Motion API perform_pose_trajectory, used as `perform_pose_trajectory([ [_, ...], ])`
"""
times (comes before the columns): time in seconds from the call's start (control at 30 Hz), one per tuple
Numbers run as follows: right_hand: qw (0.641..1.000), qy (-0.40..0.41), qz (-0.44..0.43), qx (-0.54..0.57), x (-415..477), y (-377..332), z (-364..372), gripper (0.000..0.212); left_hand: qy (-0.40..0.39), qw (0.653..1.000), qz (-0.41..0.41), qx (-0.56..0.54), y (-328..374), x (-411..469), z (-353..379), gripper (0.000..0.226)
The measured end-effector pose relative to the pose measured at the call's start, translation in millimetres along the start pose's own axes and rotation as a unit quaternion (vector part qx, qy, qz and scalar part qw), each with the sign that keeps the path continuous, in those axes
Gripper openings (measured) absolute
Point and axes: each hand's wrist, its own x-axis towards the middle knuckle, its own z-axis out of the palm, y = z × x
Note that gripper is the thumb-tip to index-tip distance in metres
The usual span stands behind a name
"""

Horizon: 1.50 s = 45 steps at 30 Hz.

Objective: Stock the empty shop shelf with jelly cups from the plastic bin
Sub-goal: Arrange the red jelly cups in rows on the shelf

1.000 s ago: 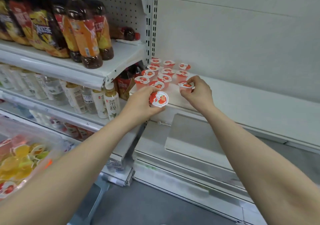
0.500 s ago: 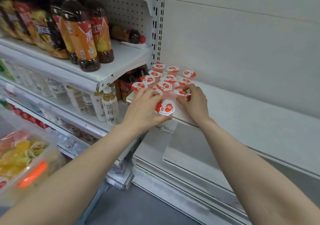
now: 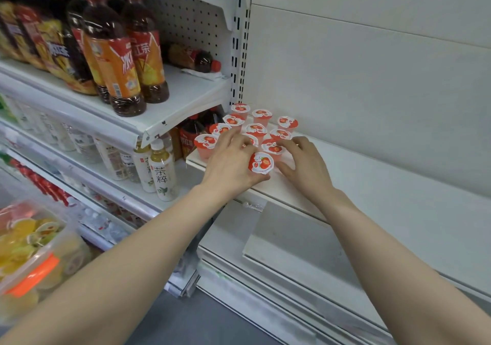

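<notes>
Jelly cup (image 3: 261,162) sits pinched in the left hand (image 3: 228,164); relaxed right hand (image 3: 305,169) touches its neighbour (image 3: 271,148).

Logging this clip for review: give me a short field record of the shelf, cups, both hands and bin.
shelf: white, cups grouped at its left end
jelly cups: about ten, red lids, standing in rows
left hand: holds a further cup at the front edge, lid tilted
right hand: fingertips on a front-row cup; grip unclear
plastic bin: lower left, mostly yellow cups inside

A shop: metal shelves (image 3: 170,113) of bottled drinks (image 3: 117,60), seemingly teas.
</notes>
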Motion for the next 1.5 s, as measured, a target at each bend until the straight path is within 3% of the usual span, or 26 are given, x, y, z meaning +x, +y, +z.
perform_pose_trajectory([
  [0.33, 0.994, 0.04, -0.055, -0.081, 4.0, 7.0, -25.0, 0.04, -0.026, 0.999, 0.032, 0.029, -1.7, 1.4, 4.1, 0.071],
  [0.53, 0.984, 0.051, -0.116, -0.122, 14.3, -14.5, -35.8, 0.04, 0.003, 0.997, 0.074, 0.01, -21.2, -6.1, -28.2, 0.062],
  [0.73, 0.974, 0.068, -0.175, -0.13, 17.3, -74.2, -32.1, 0.042, 0.041, 0.996, 0.074, 0.011, -77.4, -39.0, -68.2, 0.055],
  [1.0, 0.964, 0.05, -0.232, -0.115, 0.3, -199.9, 17.9, 0.044, 0.062, 0.995, 0.067, 0.037, -205.8, -125.1, -107.1, 0.049],
  [1.17, 0.954, 0.035, -0.292, -0.059, -14.3, -314.7, 103.8, 0.041, 0.041, 0.998, 0.015, 0.051, -312.5, -211.9, -132.0, 0.047],
  [1.37, 0.952, -0.007, -0.304, 0.04, -39.1, -437.9, 207.6, 0.041, -0.029, 0.991, -0.124, 0.035, -419.3, -318.1, -133.8, 0.043],
  [1.5, 0.946, -0.086, -0.305, 0.061, -48.8, -489.6, 259.2, 0.039, -0.081, 0.977, -0.197, 0.021, -466.4, -367.4, -127.1, 0.042],
])
